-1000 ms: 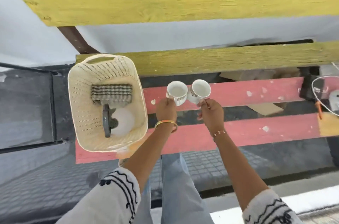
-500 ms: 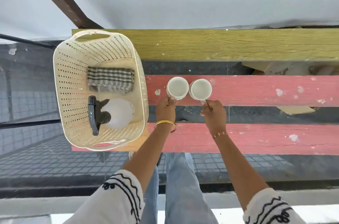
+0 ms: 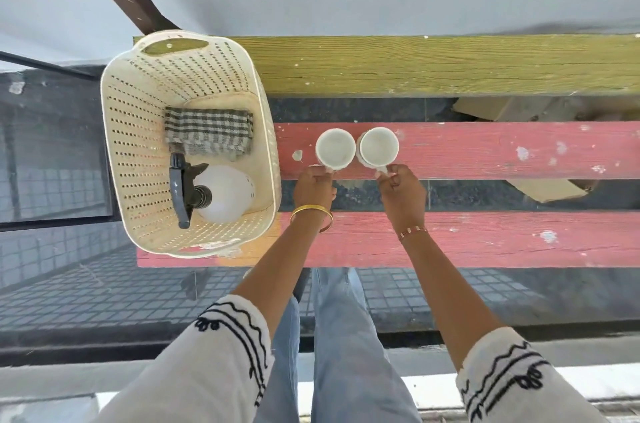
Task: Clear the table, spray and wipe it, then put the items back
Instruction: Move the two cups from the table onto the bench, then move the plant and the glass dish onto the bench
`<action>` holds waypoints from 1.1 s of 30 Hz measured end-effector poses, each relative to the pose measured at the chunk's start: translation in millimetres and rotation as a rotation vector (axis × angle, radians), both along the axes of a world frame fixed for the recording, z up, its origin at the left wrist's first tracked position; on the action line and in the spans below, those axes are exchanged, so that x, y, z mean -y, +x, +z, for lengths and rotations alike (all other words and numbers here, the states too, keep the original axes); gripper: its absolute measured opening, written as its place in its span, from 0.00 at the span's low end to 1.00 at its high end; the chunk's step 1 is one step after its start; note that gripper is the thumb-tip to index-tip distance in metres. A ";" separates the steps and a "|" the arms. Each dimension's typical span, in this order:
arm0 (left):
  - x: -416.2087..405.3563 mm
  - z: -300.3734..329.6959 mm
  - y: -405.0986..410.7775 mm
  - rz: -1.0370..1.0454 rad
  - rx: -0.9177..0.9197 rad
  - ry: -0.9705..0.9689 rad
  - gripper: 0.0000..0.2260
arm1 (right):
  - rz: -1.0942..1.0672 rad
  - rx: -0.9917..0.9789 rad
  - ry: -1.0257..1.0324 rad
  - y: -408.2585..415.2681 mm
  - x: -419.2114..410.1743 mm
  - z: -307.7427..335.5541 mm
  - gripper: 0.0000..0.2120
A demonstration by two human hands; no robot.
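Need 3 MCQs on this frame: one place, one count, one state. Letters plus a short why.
1. Where does the spray bottle lie?
A. in the basket
B. on the yellow plank
C. on the floor

2. How many mugs are in view?
A. one
B. two
C. four

3. What is the left hand doing?
A. hanging free
B. gripping a mug handle
C. holding the cloth

Answers: 1 A, it lies beside the checked cloth inside the basket. 2 B, the left mug and the right mug stand side by side. 3 B, each hand, also the right hand, holds a handle.
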State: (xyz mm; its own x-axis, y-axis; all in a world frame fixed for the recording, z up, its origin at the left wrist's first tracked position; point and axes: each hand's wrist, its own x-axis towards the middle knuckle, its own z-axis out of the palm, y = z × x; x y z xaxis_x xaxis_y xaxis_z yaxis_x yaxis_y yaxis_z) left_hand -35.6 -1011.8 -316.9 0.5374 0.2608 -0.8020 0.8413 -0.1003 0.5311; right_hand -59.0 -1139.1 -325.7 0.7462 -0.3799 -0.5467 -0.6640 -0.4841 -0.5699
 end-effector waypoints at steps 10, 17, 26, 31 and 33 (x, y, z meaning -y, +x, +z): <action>-9.0 73.1 -17.7 -0.253 0.213 0.070 0.14 | 0.046 0.193 -0.101 -19.7 -44.5 73.6 0.17; -80.3 160.0 -34.9 -0.201 0.419 0.005 0.12 | 0.042 0.344 -0.079 -27.0 -114.6 153.7 0.17; -232.8 251.0 -61.0 -0.070 0.638 0.158 0.13 | 0.263 0.616 -0.041 -36.3 -249.9 237.8 0.17; -330.4 285.4 -91.8 0.080 0.728 0.268 0.13 | 0.381 0.725 0.065 -45.1 -340.9 275.8 0.17; -362.2 297.8 -100.8 0.133 0.760 0.313 0.13 | 0.442 0.745 0.075 -46.8 -370.1 287.7 0.17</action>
State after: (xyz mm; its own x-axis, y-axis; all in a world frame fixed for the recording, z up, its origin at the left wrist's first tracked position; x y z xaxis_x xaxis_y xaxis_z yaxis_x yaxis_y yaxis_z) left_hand -136.5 -649.6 -19.0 0.8524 0.5106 -0.1126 0.2796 -0.2631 0.9234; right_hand -105.8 -769.0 -38.0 0.9903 0.0463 0.1308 0.1344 -0.5529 -0.8223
